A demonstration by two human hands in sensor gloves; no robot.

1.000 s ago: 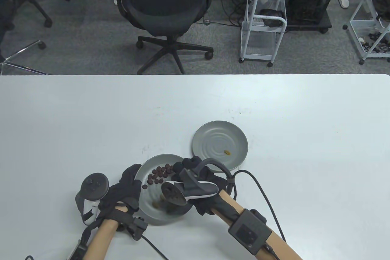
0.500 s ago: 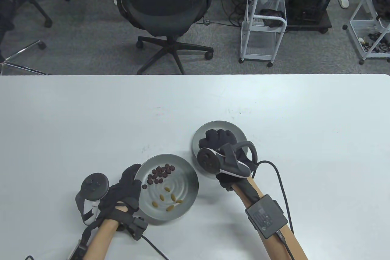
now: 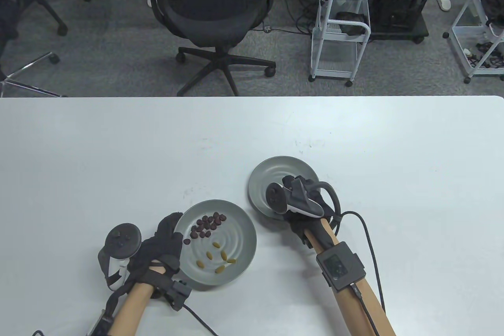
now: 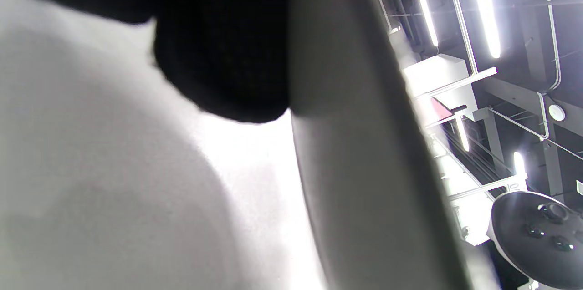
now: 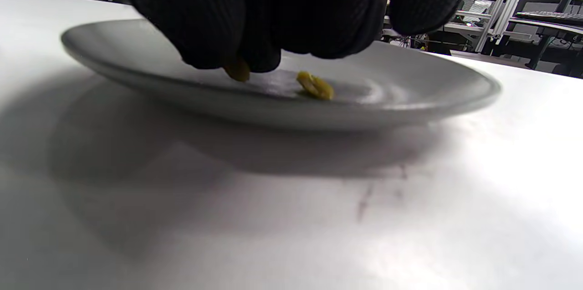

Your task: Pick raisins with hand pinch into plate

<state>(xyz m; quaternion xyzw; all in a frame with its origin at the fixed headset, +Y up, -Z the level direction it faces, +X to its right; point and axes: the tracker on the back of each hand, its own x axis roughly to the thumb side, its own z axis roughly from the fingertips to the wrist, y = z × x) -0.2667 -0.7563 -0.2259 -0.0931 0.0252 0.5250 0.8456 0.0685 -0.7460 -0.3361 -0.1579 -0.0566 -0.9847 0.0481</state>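
- Within the last second the right hand (image 3: 301,204) has left the near bowl (image 3: 240,249) and now hangs low over the far plate (image 3: 264,172); over the last half second it has drawn back toward the plate's near edge.
- In the right wrist view its fingers (image 5: 214,21) are bunched together with a yellow raisin (image 5: 238,70) at their tips, just above the plate's floor; it looks pinched, not yet let go.
- A second yellow raisin (image 5: 314,86) already lies in the plate just beside the fingertips, apart from them.
- I judge this the drop-off of the second raisin, so the task is early: most of the stock is yet to move.
- The bowl holds a cluster of dark pieces (image 3: 206,226) on its far-left side and several loose yellow raisins (image 3: 219,258) nearer the person, the two groups apart.
- The left hand (image 3: 159,247) rests against the bowl's left rim, unchanged over the last second, steadying it on the counter (image 3: 118,155); whether its fingers clasp the rim or only touch it I cannot tell.
- Bowl and plate sit close side by side, so each carry is short.
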